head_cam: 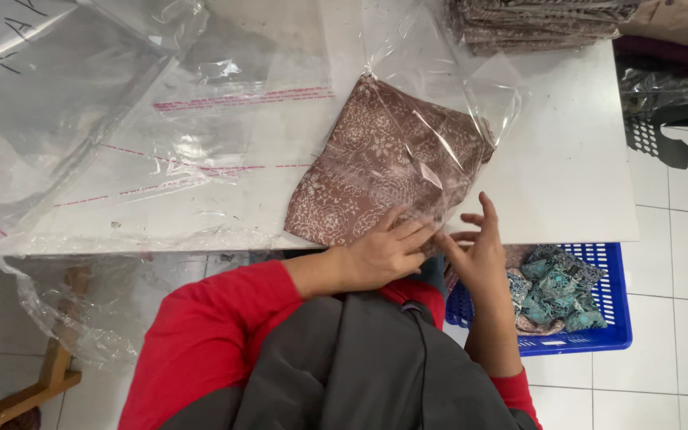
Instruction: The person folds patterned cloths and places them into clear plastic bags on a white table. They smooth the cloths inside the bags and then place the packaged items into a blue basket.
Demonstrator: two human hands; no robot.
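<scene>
The brown patterned cloth (376,159), half inside a clear bag (447,95), lies at twelve o'clock from both hands; left hand (384,253) rests flat on its near edge; right hand (479,251) is spread beside it.

You have one brown patterned cloth (376,159), one blue basket (599,318), and one stack of folded cloths (535,24).

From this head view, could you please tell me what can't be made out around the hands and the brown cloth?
- Left hand fingertips: blurred against the brown patterned cloth, grip unclear.
- Clear bag mouth: glare hides its edge.
- Folded cloth stack: cut by the top edge.
- Blue basket: partly hidden by the white table and right hand.
</scene>
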